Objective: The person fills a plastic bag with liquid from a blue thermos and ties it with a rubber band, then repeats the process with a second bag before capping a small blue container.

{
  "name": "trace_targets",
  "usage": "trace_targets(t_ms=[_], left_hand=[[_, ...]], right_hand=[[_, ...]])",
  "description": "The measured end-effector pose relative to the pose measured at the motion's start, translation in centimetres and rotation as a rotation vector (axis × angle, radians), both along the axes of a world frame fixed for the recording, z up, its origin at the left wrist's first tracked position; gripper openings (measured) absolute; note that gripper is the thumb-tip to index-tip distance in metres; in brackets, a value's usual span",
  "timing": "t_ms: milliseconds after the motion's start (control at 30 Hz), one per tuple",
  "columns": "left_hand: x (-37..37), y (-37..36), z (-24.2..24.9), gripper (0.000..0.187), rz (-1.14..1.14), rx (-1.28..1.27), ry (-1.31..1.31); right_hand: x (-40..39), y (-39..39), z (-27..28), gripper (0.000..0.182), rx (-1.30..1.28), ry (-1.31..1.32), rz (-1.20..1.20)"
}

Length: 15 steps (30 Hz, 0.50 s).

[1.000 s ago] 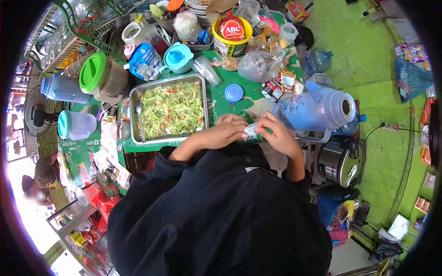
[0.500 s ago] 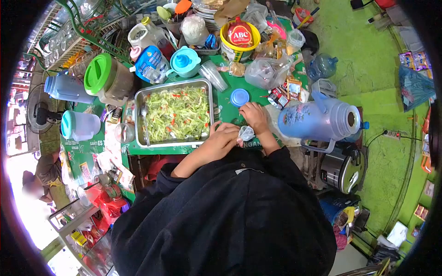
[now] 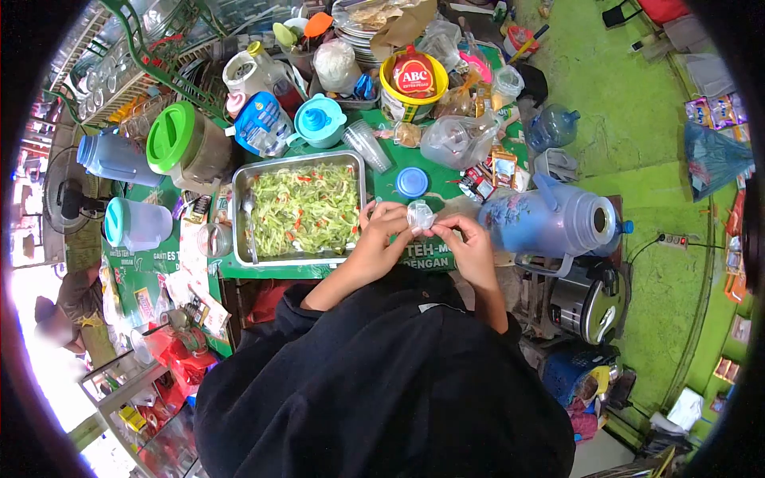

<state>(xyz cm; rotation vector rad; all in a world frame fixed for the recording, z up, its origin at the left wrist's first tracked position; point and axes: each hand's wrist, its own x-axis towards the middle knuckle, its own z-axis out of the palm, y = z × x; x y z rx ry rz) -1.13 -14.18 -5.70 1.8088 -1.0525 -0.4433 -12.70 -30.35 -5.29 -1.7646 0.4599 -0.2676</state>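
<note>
A small clear plastic bag (image 3: 420, 213), gathered into a bunch, is held in front of my body over the table's near edge. My left hand (image 3: 384, 240) grips it from the left, with fingers bent around its lower side. From the right, the thumb and fingertips of my right hand (image 3: 470, 245) pinch the bag's lower edge. Just left of my left hand lies a metal tray (image 3: 299, 261) of shredded light-green vegetable (image 3: 307, 209) with red bits, a spoon (image 3: 249, 209) resting along its left side. A blue round lid (image 3: 412, 182) lies beyond the bag.
A large blue flask (image 3: 542, 219) lies on its side at the right. Behind the tray stand a light-blue lidded pot (image 3: 319, 127), stacked plastic cups (image 3: 368, 146) and a yellow-rimmed bucket (image 3: 414, 101). A green-lidded container (image 3: 179, 143) is at the left, a rice cooker (image 3: 586, 295) below the flask.
My right hand has moved from beside the blue lid back toward my body and now pinches the bag. My left hand has lifted the bag slightly away from me.
</note>
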Motion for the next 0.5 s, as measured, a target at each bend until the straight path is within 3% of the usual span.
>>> trace_targets(t_ms=[167, 433, 500], left_hand=[[0.0, -1.3, 2.5, 0.014, -0.011, -0.197, 0.133], [-0.4, -0.8, 4.4, 0.015, -0.089, -0.122, 0.038], [-0.7, -0.5, 4.0, 0.014, -0.085, -0.14, 0.142]], right_hand=[[-1.2, 0.6, 1.3, 0.01, 0.337, -0.129, -0.2], [-1.5, 1.6, 3.0, 0.009, 0.266, -0.291, -0.418], [-1.6, 1.4, 2.9, 0.01, 0.28, -0.34, -0.467]])
